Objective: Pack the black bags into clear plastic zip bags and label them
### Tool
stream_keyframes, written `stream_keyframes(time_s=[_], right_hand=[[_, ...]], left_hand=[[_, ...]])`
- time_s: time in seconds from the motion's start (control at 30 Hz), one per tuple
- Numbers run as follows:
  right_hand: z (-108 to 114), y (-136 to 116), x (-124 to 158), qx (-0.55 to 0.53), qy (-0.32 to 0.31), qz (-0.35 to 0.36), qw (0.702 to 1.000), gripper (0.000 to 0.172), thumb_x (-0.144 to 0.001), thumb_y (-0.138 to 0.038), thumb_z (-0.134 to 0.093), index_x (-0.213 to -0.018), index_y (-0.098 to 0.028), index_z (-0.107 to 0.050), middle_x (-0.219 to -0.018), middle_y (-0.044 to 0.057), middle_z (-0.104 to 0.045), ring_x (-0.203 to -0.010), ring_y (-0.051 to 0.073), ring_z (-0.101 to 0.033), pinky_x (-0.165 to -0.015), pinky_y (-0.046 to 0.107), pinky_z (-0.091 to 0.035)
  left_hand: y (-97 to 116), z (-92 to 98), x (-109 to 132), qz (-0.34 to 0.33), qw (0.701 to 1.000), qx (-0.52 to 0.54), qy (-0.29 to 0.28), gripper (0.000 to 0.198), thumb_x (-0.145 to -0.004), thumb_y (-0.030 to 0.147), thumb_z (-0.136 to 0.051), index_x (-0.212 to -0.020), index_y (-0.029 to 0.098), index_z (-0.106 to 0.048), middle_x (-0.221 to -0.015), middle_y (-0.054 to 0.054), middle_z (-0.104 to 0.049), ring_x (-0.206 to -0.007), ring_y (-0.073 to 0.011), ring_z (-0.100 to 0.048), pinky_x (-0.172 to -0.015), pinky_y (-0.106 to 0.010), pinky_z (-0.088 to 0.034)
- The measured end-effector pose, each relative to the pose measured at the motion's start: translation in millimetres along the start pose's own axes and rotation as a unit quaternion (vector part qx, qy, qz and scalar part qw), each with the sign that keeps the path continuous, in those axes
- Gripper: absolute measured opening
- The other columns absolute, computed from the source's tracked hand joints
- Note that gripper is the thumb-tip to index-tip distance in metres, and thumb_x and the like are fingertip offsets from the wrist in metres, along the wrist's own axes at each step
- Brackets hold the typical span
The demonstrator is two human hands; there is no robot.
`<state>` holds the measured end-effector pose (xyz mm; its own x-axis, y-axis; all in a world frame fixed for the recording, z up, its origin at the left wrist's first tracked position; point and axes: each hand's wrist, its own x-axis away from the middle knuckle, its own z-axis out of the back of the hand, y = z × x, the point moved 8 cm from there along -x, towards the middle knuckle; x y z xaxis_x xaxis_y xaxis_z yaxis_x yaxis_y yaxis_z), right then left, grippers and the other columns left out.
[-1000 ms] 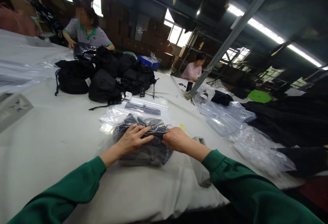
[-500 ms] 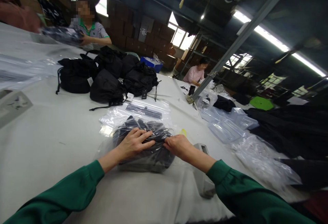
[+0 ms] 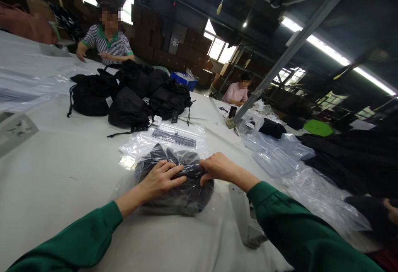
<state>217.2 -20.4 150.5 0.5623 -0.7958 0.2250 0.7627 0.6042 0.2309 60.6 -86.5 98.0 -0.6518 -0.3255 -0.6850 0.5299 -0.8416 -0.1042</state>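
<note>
A dark, soft drawstring-type bundle (image 3: pixel 189 197) lies inside a clear plastic bag (image 3: pixel 144 207) on the table in front of me. My left hand (image 3: pixel 161 179) rests flat on top of it, fingers spread and pressing on the plastic. At the bundle's upper right side, my right hand (image 3: pixel 216 167) has its fingers curled, with thumb and forefinger gripping the plastic there. Just beyond the bundle lie flat clear plastic bags (image 3: pixel 174 135) with dark printed text, partly covered by it.
Several black drawstring bags (image 3: pixel 129 108) with tags sit further back. A grey plastic device or holder (image 3: pixel 245 218) stands under my right forearm, another pale one (image 3: pixel 15 133) at far left. Clear packaging (image 3: pixel 276 160) lies right, by a metal post (image 3: pixel 264 81). Two co-workers sit beyond.
My right hand has risen slightly, its thumb now parted further from the forefinger. My left hand stays on the bundle. The striped-shirted co-worker no longer holds the dark package; a hand appears at far right.
</note>
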Motion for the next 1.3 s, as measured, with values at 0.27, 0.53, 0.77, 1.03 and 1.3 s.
stream_keyframes(time_s=[0.27,0.53,0.77,1.03,1.3], right_hand=[[-1,9,41,-0.038,0.172,-0.073,0.982,0.043,-0.097,-0.045,-0.048,-0.123,-0.014,-0.060,-0.118,0.017,-0.067,-0.106,0.026,-0.063,-0.092,0.038,-0.044],[-48,-35,31,-0.111,0.258,0.030,0.959,0.054,-0.091,-0.043,-0.058,-0.135,-0.013,-0.048,-0.124,0.018,-0.062,-0.110,0.030,-0.060,-0.090,0.045,-0.050],[-46,-28,36,-0.130,0.279,0.042,0.951,0.053,-0.091,-0.043,-0.059,-0.134,-0.013,-0.050,-0.121,0.019,-0.062,-0.110,0.030,-0.059,-0.091,0.045,-0.050],[-45,-27,28,-0.182,0.247,0.035,0.951,0.055,-0.090,-0.045,-0.060,-0.134,-0.015,-0.051,-0.126,0.018,-0.061,-0.114,0.030,-0.057,-0.097,0.047,-0.047],[-82,92,201,-0.395,0.348,-0.374,0.764,0.056,-0.089,-0.061,-0.045,-0.119,-0.018,-0.064,-0.126,0.011,-0.063,-0.118,0.026,-0.055,-0.105,0.042,-0.038]], left_hand=[[4,-7.1,0,0.011,1.000,0.003,0.004,0.032,-0.090,0.019,-0.053,-0.118,0.032,-0.062,-0.132,-0.006,-0.058,-0.103,-0.0229,-0.055,-0.090,-0.042,-0.039],[-32,19.9,8,0.107,0.994,-0.017,-0.032,0.032,-0.085,0.041,-0.065,-0.107,0.018,-0.060,-0.139,-0.015,-0.052,-0.115,-0.0304,-0.052,-0.094,-0.048,-0.040],[-59,36.9,55,0.172,0.980,0.055,-0.083,0.013,-0.091,0.028,-0.056,-0.082,0.018,-0.057,-0.133,-0.013,-0.056,-0.111,-0.0261,-0.055,-0.091,-0.042,-0.049],[-79,35.5,69,0.294,0.932,0.211,-0.003,0.020,-0.090,0.033,-0.058,-0.075,0.020,-0.055,-0.115,-0.011,-0.068,-0.109,-0.0227,-0.062,-0.090,-0.036,-0.049],[-91,20.3,107,0.398,0.892,0.215,0.000,0.033,-0.078,0.053,-0.065,-0.073,0.021,-0.057,-0.109,-0.001,-0.071,-0.096,-0.0229,-0.068,-0.064,-0.022,-0.049]])
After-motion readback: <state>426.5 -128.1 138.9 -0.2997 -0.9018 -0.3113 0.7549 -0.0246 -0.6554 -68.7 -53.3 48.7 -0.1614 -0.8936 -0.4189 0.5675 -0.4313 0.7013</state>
